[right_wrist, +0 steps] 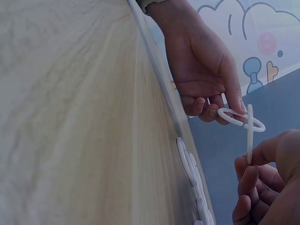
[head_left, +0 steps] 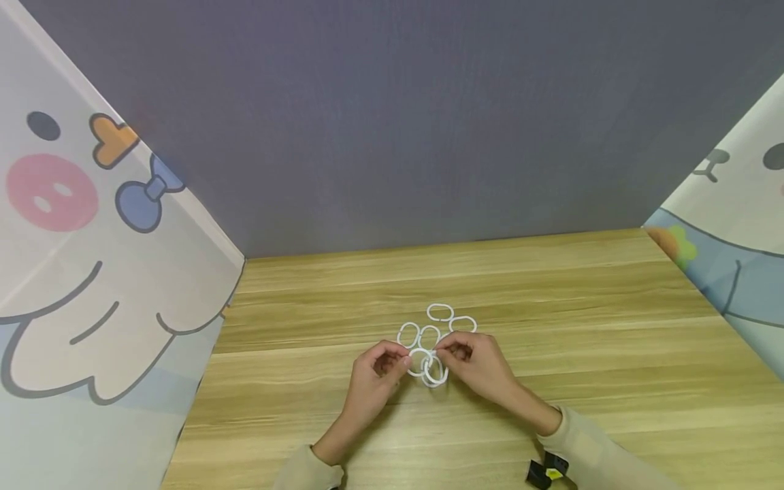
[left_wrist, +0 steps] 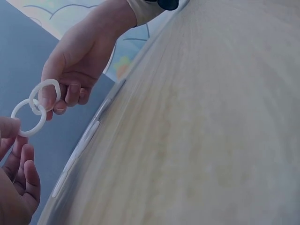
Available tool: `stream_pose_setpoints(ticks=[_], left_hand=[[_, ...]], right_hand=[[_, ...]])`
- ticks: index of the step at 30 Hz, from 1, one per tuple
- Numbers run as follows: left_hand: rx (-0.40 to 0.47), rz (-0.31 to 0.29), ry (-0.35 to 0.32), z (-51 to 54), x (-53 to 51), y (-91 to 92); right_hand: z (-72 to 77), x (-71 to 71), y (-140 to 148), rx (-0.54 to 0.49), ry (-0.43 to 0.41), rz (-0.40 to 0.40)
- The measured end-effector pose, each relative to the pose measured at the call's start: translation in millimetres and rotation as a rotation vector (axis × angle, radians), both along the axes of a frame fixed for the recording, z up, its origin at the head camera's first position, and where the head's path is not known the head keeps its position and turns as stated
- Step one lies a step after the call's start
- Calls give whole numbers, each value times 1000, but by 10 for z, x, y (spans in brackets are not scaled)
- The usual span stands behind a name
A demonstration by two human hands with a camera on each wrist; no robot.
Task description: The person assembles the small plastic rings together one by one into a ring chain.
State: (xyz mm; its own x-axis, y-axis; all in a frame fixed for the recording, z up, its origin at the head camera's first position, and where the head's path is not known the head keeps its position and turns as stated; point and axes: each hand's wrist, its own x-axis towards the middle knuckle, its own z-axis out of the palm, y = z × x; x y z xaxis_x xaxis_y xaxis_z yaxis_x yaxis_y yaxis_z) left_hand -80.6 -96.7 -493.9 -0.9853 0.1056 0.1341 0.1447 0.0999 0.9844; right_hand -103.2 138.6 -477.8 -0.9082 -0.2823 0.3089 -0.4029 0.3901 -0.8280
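In the head view my left hand (head_left: 375, 381) pinches a white oval plastic ring (head_left: 420, 350) between thumb and forefinger. My right hand (head_left: 482, 364) pinches a second white ring (right_wrist: 250, 140), seen edge-on in the right wrist view. The two rings cross and look linked, one through the other. A small gap shows in the left hand's ring (right_wrist: 227, 120). Both hands are raised above the table, the other fingers curled. Behind and below them several similar loose rings (head_left: 439, 305) lie flat on the wood, some partly hidden by the hands and the held rings.
The wood-grain table (head_left: 294, 306) meets a grey panel (head_left: 392, 122) at the back. Cartoon-printed panels (head_left: 122, 286) stand at left and right. A black device with a yellow mark (head_left: 539, 475) is by the right sleeve.
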Motion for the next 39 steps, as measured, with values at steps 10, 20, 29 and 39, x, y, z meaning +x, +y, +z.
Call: stream_pose_setpoints(ticks=[10, 20, 29, 39], left_hand=[[-3, 5, -4, 0, 0, -12], [-4, 4, -4, 10, 3, -12], [-11, 21, 12, -2, 6, -14], [22, -32, 32, -10, 10, -14]], right_hand=[[33, -36, 31, -71, -119, -20], [78, -23, 32, -100, -156, -47], [129, -22, 23, -194, -265, -49], [167, -7, 21, -291, -297, -7]])
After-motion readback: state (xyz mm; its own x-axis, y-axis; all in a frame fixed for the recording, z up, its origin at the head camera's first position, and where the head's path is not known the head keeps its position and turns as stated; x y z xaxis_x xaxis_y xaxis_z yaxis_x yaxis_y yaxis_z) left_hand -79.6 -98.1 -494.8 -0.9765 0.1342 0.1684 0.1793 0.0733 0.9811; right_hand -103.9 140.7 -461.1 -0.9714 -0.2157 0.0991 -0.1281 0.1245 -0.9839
